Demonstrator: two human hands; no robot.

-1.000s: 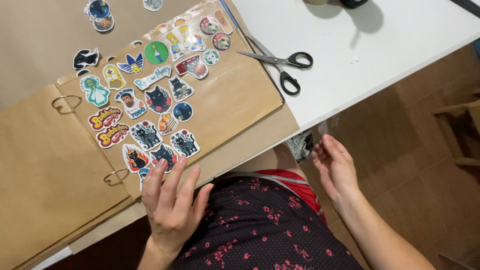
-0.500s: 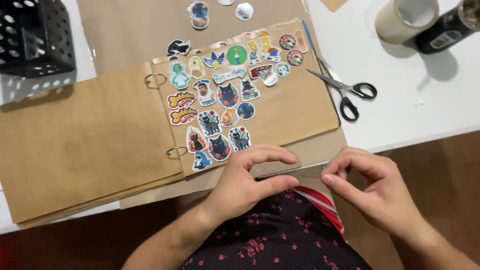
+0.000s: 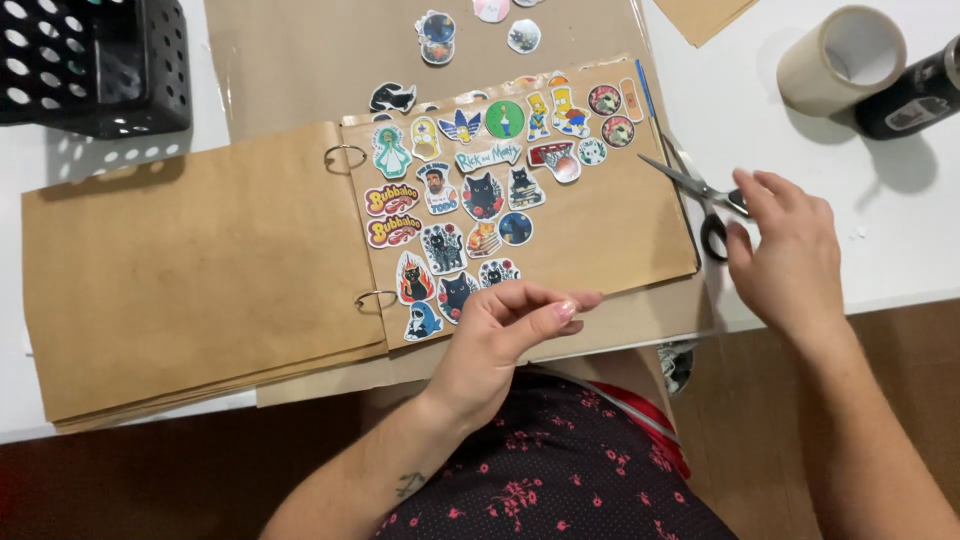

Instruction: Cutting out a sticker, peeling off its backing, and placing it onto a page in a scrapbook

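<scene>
Now my right hand [image 3: 785,255] rests on the scissors [image 3: 700,190] at three o'clock, fingers spread loose over the handles, hiding most of them. My left hand [image 3: 500,335] curls at six o'clock, fingertips pinched together; whether it holds anything I cannot tell. Bright stickers [image 3: 470,200] cover the brown book [image 3: 600,225]. A tape roll [image 3: 840,55] sits at two o'clock, a black basket [image 3: 90,60], cut off, at ten.

Home craft desk, sticker album [image 3: 560,200], scissors [image 3: 700,190], tape roll [image 3: 840,55]
</scene>
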